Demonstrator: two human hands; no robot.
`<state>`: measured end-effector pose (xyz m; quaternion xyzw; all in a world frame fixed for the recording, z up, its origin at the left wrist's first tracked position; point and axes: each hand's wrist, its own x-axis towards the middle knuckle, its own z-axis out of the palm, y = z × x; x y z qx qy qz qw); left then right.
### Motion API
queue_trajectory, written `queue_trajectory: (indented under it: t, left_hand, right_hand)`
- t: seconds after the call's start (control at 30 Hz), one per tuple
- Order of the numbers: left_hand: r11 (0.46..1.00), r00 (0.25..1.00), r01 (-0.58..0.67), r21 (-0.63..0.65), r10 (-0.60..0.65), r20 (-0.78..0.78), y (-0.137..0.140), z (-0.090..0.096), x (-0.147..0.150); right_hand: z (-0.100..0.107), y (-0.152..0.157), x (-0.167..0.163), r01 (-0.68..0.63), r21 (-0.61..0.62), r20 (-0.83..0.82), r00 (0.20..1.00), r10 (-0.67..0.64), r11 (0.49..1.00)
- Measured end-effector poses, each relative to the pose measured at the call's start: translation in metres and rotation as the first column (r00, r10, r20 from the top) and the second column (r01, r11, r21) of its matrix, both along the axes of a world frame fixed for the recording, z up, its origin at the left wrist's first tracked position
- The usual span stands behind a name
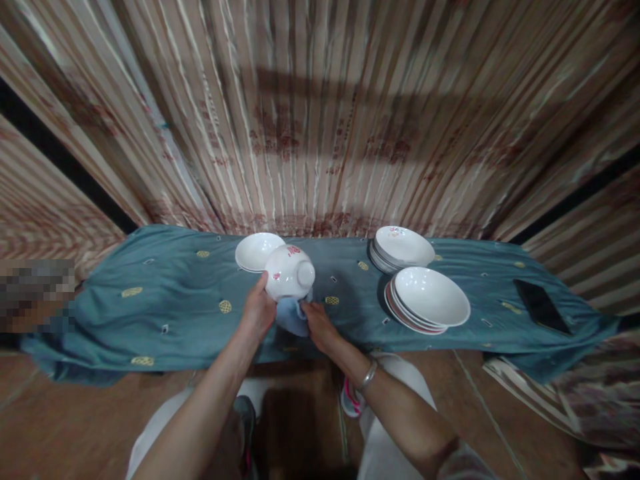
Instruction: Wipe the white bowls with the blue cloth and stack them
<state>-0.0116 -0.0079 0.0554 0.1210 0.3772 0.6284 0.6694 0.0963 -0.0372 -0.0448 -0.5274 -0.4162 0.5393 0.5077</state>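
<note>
My left hand (260, 307) grips the side of a white bowl (283, 277) with red marks. The bowl is tipped over, so its round foot faces right and up. A blue cloth (291, 318) hangs at the near edge of the bowl. My right hand (319, 323) is closed on this cloth, close to the bowl's rim; its fingertips are partly hidden. Just behind the held bowl, a shallow white dish (255, 251) rests on the cloth-covered table and is partly covered by it.
Two stacks of white bowls stand to the right, one farther back (404, 247) and one nearer (433, 297). A black phone (541, 305) lies at the right end of the green patterned tablecloth (190, 333). Striped curtains (310, 133) hang behind.
</note>
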Motion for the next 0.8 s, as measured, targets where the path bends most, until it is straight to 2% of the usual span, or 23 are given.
queue_trajectory:
  t: [0.1,0.17,0.27,0.33,0.4,0.5,0.57,0.63,0.73,0.8]
  left_hand:
    - [0.999,0.998,-0.032,-0.018,0.031,-0.059,0.001,-0.005,-0.001]
    - [0.999,0.998,-0.003,-0.046,0.001,-0.059,0.001,-0.01,-0.003]
    - [0.996,0.998,0.063,-0.068,-0.065,-0.015,0.001,-0.017,-0.005]
    - [0.994,0.996,0.087,-0.073,-0.086,0.009,0.001,-0.02,-0.006]
    - [0.991,0.995,0.103,-0.087,-0.102,0.018,0.0,-0.02,-0.006]
    - [0.988,0.993,0.118,-0.098,-0.116,0.025,-0.001,-0.019,-0.004]
    - [0.988,0.993,0.114,-0.102,-0.111,0.032,-0.002,-0.017,-0.001]
    - [0.987,0.992,0.122,-0.105,-0.118,0.043,-0.003,-0.017,0.002]
    - [0.984,0.991,0.127,-0.122,-0.122,0.049,-0.004,-0.018,0.006]
    - [0.982,0.99,0.141,-0.128,-0.136,0.047,-0.005,-0.02,0.007]
  right_hand:
    - [0.021,-0.008,0.005,-0.117,-0.084,-0.046,0.992,0.114,0.99]
    - [0.038,-0.01,0.014,-0.206,-0.09,-0.068,0.977,0.201,0.974]
    - [0.062,-0.009,0.033,-0.219,-0.087,-0.096,0.973,0.211,0.972]
    - [0.072,-0.005,0.049,-0.188,-0.084,-0.089,0.98,0.18,0.979]
    - [0.076,0.0,0.064,-0.101,-0.051,-0.045,0.994,0.099,0.994]
    - [0.076,0.006,0.084,0.071,0.096,0.153,0.985,-0.085,0.993]
    - [0.075,0.008,0.092,0.122,0.253,0.345,0.916,-0.207,0.96]
    - [0.074,0.007,0.092,0.097,0.382,0.472,0.834,-0.284,0.919]
    - [0.065,0.004,0.078,-0.038,0.483,0.592,0.75,-0.294,0.875]
    - [0.055,0.001,0.064,-0.173,0.481,0.699,0.667,-0.257,0.86]
